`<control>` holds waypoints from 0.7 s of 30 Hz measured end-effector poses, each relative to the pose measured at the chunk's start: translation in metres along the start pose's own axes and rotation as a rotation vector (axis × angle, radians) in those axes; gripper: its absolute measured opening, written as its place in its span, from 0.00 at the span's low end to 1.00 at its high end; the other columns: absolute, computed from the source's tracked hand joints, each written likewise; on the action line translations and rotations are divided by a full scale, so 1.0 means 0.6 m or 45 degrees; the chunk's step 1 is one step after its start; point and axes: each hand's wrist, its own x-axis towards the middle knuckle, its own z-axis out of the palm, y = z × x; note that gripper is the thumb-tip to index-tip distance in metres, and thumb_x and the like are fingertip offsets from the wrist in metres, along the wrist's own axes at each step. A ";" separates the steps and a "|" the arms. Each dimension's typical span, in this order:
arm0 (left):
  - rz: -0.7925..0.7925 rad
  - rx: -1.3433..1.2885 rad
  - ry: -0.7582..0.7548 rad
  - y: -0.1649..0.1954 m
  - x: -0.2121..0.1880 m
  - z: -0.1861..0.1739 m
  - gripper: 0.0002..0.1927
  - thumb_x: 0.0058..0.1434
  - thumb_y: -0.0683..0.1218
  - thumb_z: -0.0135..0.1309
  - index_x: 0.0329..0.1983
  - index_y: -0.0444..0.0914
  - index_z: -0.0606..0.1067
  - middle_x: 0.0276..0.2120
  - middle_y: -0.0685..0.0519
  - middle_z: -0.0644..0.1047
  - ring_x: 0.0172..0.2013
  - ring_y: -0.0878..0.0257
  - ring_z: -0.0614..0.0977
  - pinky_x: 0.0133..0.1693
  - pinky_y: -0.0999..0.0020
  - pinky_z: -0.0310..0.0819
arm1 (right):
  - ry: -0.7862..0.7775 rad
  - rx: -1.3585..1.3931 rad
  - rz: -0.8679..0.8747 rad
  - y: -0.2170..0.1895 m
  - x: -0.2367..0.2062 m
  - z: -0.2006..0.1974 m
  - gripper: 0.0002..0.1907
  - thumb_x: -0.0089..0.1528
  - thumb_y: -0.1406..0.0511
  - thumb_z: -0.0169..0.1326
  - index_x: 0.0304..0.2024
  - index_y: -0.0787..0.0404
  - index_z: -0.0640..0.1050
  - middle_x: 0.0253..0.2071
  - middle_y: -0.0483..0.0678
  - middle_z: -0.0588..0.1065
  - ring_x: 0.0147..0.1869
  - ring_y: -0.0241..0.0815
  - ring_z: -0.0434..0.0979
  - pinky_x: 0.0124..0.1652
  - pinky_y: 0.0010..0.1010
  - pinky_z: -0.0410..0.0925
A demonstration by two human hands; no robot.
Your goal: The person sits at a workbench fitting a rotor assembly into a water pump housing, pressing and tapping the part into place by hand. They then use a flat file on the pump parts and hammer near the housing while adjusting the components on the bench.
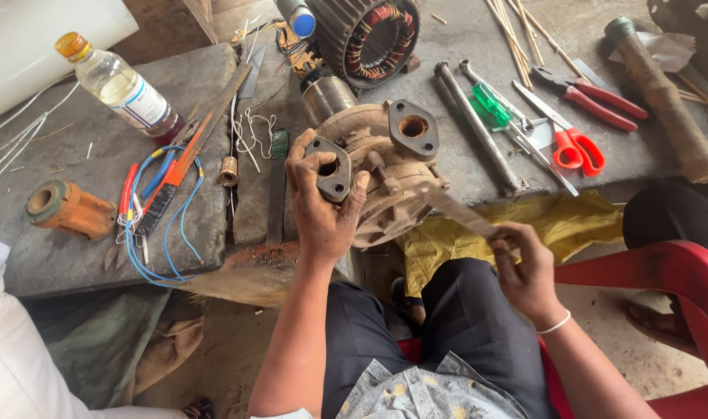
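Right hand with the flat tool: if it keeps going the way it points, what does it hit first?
Most likely the rusty pump housing. The right hand aims its flat metal tool up-left, and the tip already seems to touch the housing that the left hand grips. Depth at the tip is unclear.

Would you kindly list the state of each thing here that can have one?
Pump housing: rusty, held at bench edge by left hand.
Flat tool: in right hand, tip against housing.
Bottle: capped, lying down.
Scissors: closed.
Pliers: closed.
Stator: opened, windings exposed.
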 end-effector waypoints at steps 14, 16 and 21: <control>-0.030 -0.004 -0.008 -0.006 0.000 0.004 0.24 0.69 0.54 0.62 0.55 0.36 0.66 0.69 0.39 0.62 0.66 0.48 0.70 0.62 0.53 0.73 | 0.036 -0.263 -0.297 0.005 0.079 0.026 0.05 0.66 0.75 0.56 0.44 0.65 0.77 0.40 0.55 0.78 0.42 0.50 0.81 0.41 0.36 0.72; -0.008 0.006 0.000 -0.007 0.001 0.004 0.24 0.69 0.54 0.62 0.55 0.36 0.66 0.70 0.39 0.62 0.67 0.48 0.70 0.63 0.53 0.73 | 0.018 -0.285 -0.252 0.008 0.083 0.034 0.05 0.67 0.76 0.56 0.44 0.66 0.77 0.39 0.55 0.78 0.41 0.50 0.80 0.40 0.37 0.72; -0.077 -0.063 -0.009 -0.007 -0.001 0.005 0.24 0.68 0.54 0.62 0.55 0.37 0.66 0.69 0.39 0.62 0.64 0.50 0.72 0.60 0.55 0.75 | 0.077 -0.186 -0.248 0.030 0.075 0.062 0.07 0.67 0.78 0.51 0.46 0.66 0.76 0.40 0.53 0.79 0.44 0.43 0.83 0.42 0.31 0.75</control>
